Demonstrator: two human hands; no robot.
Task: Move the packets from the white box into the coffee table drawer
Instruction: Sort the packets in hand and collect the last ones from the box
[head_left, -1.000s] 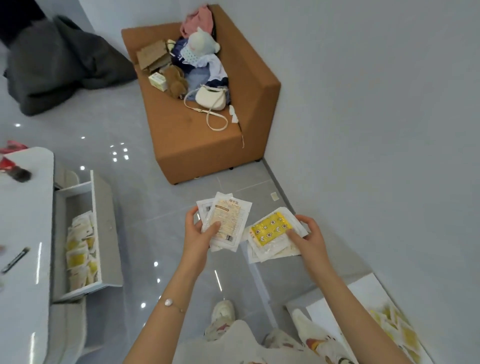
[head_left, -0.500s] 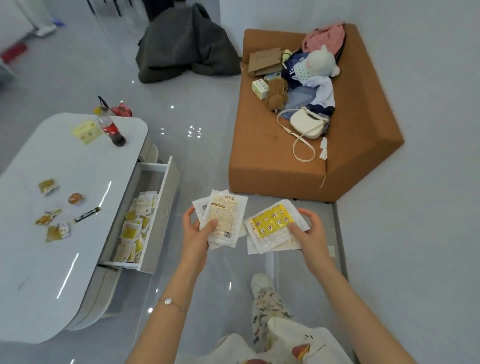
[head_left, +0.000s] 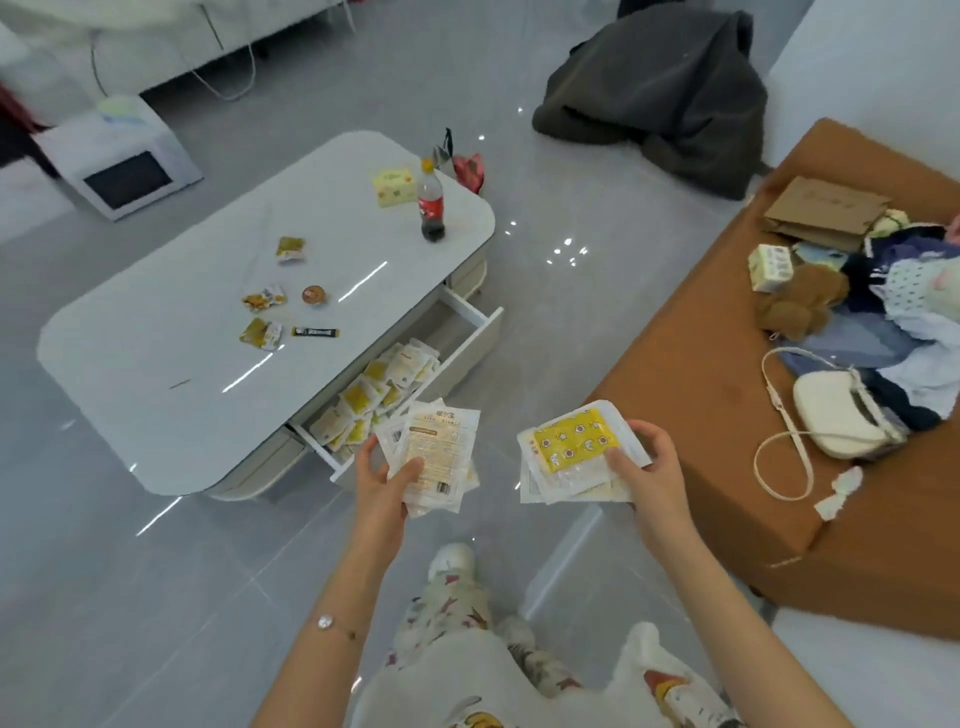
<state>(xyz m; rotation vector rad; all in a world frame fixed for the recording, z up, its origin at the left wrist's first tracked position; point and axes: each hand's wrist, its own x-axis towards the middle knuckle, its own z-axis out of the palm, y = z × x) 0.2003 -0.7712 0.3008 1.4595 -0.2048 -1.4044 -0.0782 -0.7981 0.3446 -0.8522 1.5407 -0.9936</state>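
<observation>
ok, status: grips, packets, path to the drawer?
Left grip holds one packet stack, right grip holds yellow-topped stack. Drawer open, packets already inside. Nothing blocking it.

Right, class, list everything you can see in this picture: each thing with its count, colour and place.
coffee table: one, white, left
drawer: one, white, pulled open from the table
packets in drawer: many, yellow and white, heaped
pale-topped packet stack: one, white, held on the left
yellow-topped packet stack: one, white and yellow, held on the right
cola bottle: one, dark, red label, upright on table
snack wrappers: three, yellow, on table
sofa: one, orange, right
handbag: one, cream, on sofa
coat: one, dark grey, on floor
left hand: one, grips its stack
right hand: one, grips its stack
</observation>
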